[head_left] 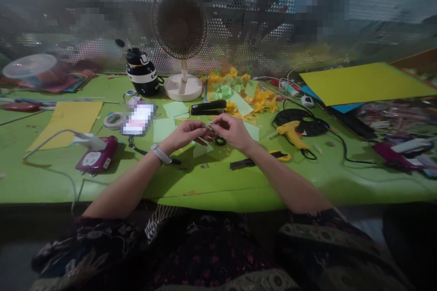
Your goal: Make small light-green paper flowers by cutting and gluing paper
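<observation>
"So, where does the small pale-green piece, apparently paper, sit in the grip?"

"Right at the fingertips, where the two hands meet above the smooth, bright-green tabletop. The bare right hand pinches it between thumb and forefinger."

"And the other hand?"

"The bare left hand, with a pale grey band at its wrist, meets it from the opposite side, fingers curled, tips just beside the piece. I cannot tell whether they press on it too; that spot is small and blurred."

"What lies near them?"

"Flat, matt pale-green paper sheets with straight edges, close to the left hand. Beyond stands a long black stapler, then crinkled yellow-orange paper shapes with pointed edges, and rumpled pale-green ones among them."

"And by the right arm?"

"A slim black-and-yellow cutter, partly hidden by the forearm. Farther right, a yellow plastic glue gun lies against a round, flat black tray."
</observation>
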Demonstrator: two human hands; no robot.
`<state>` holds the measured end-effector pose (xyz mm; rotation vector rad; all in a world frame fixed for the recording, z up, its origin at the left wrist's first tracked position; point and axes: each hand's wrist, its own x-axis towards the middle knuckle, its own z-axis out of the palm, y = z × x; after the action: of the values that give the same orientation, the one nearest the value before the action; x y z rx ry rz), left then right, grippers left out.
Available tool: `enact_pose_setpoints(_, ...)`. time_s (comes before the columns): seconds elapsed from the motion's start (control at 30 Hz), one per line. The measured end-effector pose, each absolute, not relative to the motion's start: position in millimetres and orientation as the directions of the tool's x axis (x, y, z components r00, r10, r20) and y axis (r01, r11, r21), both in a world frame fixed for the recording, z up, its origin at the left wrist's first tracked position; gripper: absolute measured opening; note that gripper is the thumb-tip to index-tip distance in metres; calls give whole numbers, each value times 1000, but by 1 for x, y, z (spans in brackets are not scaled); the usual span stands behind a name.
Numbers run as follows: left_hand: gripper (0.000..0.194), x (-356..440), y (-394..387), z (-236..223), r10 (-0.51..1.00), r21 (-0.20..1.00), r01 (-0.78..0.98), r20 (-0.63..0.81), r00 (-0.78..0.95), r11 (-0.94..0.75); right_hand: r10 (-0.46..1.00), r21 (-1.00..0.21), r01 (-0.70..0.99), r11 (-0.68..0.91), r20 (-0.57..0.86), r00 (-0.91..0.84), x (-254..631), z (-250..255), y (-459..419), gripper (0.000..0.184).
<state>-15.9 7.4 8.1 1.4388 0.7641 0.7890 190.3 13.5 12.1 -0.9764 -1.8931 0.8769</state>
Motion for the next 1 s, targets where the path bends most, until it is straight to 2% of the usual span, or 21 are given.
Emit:
enact_pose_setpoints(0.57, 25, -15, 7, 8, 845, 999, 25, 13, 534, -31, 853, -840, 283, 463, 335, -401, 190, 15, 12, 28)
enact_pose_setpoints(0.73, 29, -15, 6, 10, 844, 999, 22, 11, 537, -26, 877, -877, 237, 419, 322, -356, 191, 17, 15, 36)
enact_pose_setpoints(0.87, 34, -14, 4, 10, 838, 1000, 2, -10, 546, 10, 924, -921, 239, 309, 231, -306, 193, 21, 17, 45)
enact_pose_setpoints(1.0, 35, -13, 4, 8, 825, 999, -16, -25, 564, 41, 897, -901, 324, 290, 137, -421, 193, 19, 16, 53)
